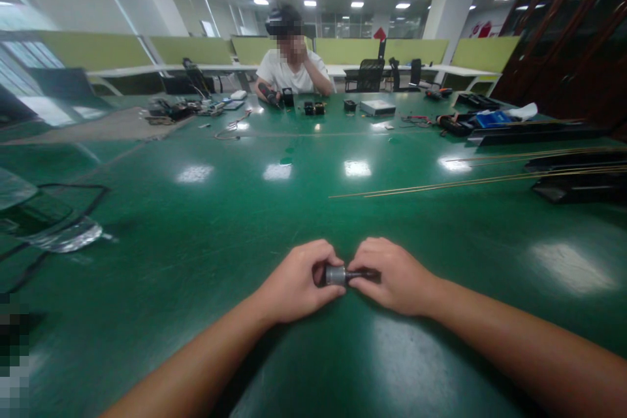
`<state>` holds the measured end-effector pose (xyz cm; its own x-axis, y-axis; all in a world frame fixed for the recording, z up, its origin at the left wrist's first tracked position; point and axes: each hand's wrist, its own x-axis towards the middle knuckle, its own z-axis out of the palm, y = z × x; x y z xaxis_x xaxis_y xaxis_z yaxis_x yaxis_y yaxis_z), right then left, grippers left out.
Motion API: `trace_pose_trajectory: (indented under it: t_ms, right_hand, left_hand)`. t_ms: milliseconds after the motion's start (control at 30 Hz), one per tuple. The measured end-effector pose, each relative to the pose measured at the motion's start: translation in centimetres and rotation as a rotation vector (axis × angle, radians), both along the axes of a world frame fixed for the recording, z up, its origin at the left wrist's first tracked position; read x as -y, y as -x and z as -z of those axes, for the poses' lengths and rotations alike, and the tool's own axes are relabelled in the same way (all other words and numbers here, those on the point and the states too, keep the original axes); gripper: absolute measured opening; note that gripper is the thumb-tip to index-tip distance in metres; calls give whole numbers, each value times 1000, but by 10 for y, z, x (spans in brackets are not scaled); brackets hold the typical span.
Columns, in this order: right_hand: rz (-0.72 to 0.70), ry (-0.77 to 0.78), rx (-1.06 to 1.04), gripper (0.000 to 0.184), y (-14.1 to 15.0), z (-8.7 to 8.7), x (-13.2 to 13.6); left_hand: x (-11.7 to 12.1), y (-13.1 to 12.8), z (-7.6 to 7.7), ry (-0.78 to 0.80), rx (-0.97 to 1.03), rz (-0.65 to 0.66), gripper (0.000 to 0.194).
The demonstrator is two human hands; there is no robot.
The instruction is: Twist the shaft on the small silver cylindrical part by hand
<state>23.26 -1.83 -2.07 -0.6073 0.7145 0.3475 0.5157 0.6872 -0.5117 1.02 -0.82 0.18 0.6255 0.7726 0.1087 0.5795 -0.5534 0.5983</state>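
Low in the middle of the head view, my left hand (306, 281) curls its thumb and fingers around a short grey metal cylinder (336, 275). From the cylinder's right end runs a thin dark rod (361, 275), which my right hand (389, 274) pinches between thumb and fingers. The two parts meet in one line, lying level just above or on the green tabletop (294, 366). Whether they are one tool or two joined pieces I cannot tell. My left fingers hide the cylinder's far side, and my right palm covers the rod's end.
Thin brass-coloured rods (441, 186) reach in from the right past black trays (578, 186). A clear plastic bottle (63, 228) lies at the left. Across the table sits a person (294, 68), near small black parts (314, 108), a white box (377, 108) and cluttered tools (171, 109).
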Motion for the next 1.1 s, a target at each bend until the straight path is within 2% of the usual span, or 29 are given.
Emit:
trace_pose_trajectory:
  t_ms: [1100]
  right_hand:
    - [21,58,4,6,-11,-5,1]
  left_hand:
    - [1,1,1,29,15,7,21]
